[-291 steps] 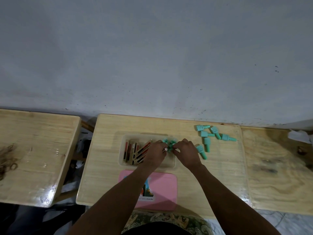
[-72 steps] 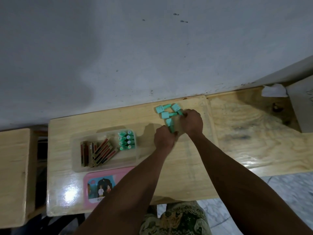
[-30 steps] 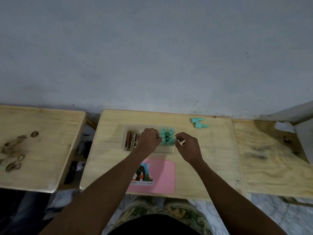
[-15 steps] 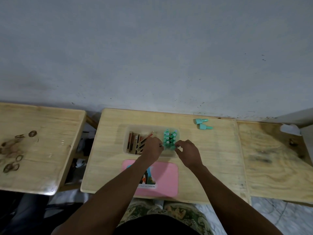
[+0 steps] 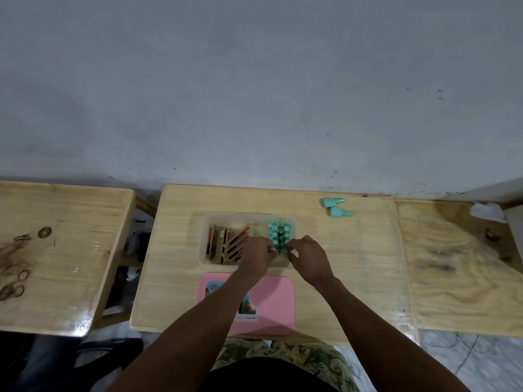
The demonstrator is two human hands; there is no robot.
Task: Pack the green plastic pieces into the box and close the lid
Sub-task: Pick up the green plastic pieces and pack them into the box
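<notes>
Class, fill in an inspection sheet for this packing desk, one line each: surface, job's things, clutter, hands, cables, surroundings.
Surface: wooden table, pale and glossy.
Job's things: clear box holds green pieces standing in rows at its right end; two loose green pieces lie on the table beyond the box, to its right; pink lid lies off, in front of the box.
Clutter: brown-red sticks in the box's left part; dark rings on the left table; white crumpled scrap on the right table.
Hands: left hand and right hand meet at the near end of the green rows; grip unclear.
Cables: nothing seen.
Surroundings: grey wall behind; tiled floor below.
</notes>
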